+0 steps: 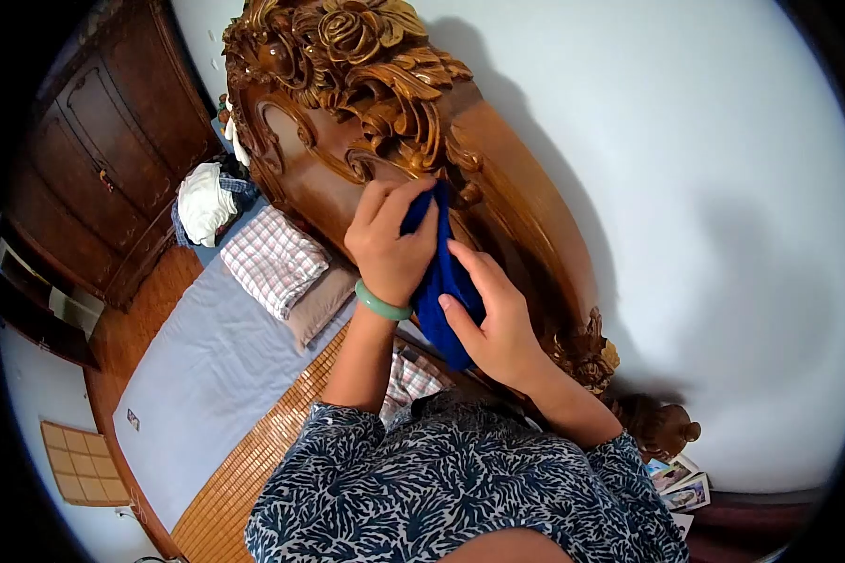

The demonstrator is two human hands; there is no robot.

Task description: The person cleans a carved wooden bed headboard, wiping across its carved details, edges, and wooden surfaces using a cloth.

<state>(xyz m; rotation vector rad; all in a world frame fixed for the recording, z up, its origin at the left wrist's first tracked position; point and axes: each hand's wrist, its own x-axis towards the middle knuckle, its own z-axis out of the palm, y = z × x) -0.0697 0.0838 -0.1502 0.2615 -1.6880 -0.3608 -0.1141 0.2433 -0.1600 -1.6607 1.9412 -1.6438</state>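
A deep blue cloth (449,300) hangs bunched between my two hands, in front of the carved wooden headboard (512,188). My left hand (390,239), with a green bangle (382,300) at the wrist, is closed around the cloth's upper part, close to the carving. Lower down on the right, my right hand (498,328) grips the cloth's side. Its thumb and forefinger lie apart on the fabric, while its other fingers are partly hidden.
Left of the headboard is a bed with a grey-blue sheet (197,347), a checked pillow (272,258), a brown pillow (321,302) and a bamboo mat (253,441). Piled clothes (207,205) lie near a dark wardrobe (103,159). Photos (681,483) sit at lower right by the white wall (723,141).
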